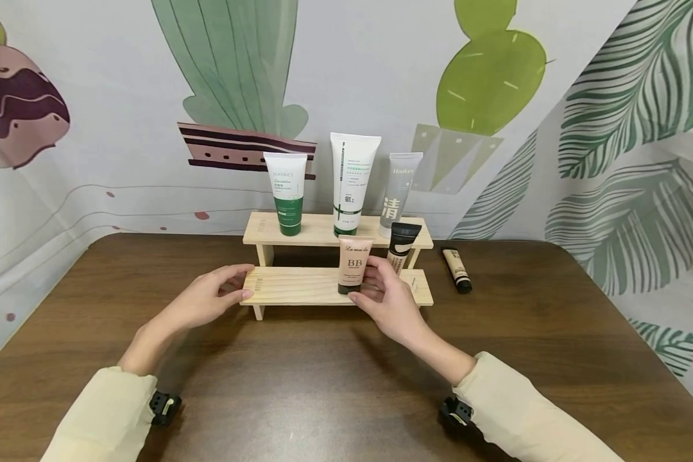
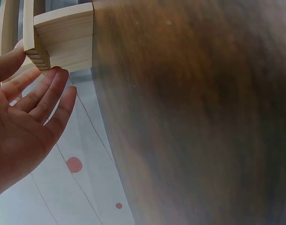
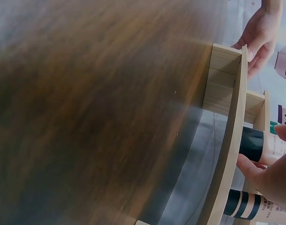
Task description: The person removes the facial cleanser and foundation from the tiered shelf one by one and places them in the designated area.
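Observation:
A two-step wooden stand [image 1: 300, 285] sits at the back of the table. My left hand [image 1: 205, 298] holds the left end of its lower step, thumb in front and fingers behind; in the left wrist view the outer fingers [image 2: 63, 101] extend past the board's end. A pink BB cream tube [image 1: 355, 260] stands cap-down on the lower step. My right hand [image 1: 393, 305] pinches it from the right, low near its dark cap [image 3: 252, 144]. Just behind that hand, a black-and-beige tube [image 1: 403, 244] stands on the same step, its lower part hidden in the head view.
On the upper step stand a green-and-white tube [image 1: 289, 196], a tall white tube [image 1: 353, 183] and a grey translucent tube [image 1: 397, 192]. A beige tube with black ends [image 1: 457, 271] lies on the brown table [image 1: 300, 385] right of the stand. A patterned cloth [image 1: 381, 77] hangs behind.

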`<state>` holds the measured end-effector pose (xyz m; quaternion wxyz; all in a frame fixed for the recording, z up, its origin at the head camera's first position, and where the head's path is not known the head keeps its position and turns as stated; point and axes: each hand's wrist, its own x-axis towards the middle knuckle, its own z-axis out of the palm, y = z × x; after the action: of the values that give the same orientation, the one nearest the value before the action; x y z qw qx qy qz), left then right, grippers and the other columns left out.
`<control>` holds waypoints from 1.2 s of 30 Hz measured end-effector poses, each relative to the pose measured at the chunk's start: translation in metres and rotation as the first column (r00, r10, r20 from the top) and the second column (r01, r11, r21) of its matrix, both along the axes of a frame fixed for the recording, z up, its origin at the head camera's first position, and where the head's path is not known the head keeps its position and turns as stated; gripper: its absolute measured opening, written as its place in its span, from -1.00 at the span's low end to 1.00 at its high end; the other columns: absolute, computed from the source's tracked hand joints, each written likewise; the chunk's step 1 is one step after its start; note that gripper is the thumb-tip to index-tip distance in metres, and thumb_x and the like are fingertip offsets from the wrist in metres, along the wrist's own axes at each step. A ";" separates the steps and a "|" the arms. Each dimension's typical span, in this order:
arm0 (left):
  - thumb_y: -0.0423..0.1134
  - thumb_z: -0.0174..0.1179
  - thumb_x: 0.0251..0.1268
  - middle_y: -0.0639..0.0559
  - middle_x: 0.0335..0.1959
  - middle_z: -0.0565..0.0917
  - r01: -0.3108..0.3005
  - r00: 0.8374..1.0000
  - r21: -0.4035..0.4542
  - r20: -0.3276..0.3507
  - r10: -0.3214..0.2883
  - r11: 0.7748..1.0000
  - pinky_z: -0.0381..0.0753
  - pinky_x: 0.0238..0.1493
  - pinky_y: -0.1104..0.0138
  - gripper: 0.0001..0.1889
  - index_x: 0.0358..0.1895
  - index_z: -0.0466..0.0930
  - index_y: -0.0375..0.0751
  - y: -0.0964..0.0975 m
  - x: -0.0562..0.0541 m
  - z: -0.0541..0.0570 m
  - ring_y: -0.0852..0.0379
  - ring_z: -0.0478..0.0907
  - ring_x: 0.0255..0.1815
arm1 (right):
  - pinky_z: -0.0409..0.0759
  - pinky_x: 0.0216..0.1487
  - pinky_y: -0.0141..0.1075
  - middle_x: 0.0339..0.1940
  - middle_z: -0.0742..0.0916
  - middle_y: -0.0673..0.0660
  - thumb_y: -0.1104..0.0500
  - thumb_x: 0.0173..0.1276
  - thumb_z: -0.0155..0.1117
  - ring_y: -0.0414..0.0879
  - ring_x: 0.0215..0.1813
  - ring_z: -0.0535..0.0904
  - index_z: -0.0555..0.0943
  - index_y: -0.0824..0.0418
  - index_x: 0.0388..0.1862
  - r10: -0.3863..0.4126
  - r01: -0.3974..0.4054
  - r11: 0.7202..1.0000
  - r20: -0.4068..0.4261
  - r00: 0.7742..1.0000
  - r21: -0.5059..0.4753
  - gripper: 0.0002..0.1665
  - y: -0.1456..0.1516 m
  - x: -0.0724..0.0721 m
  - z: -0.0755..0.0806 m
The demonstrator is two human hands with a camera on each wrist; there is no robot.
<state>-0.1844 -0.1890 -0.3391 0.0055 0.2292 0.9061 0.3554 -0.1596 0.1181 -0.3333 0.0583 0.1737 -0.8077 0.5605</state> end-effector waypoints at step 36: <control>-0.32 0.16 0.24 -0.20 -0.15 0.57 -0.001 1.000 0.013 0.001 0.001 1.000 0.53 -0.15 0.16 -0.56 0.15 0.36 -0.46 0.001 0.001 0.001 -0.07 0.52 -0.13 | 0.58 -0.19 -0.33 -0.21 0.68 0.24 0.45 0.15 0.25 -0.01 -0.14 0.60 0.39 0.28 0.03 -0.068 0.075 0.994 -0.099 0.993 0.074 -0.55 -0.006 -0.002 -0.001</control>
<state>-0.1829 -0.1884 -0.3384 0.0042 0.2287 0.9038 0.3616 -0.1617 0.1118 -0.3345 0.1106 0.1735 -0.8307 0.5174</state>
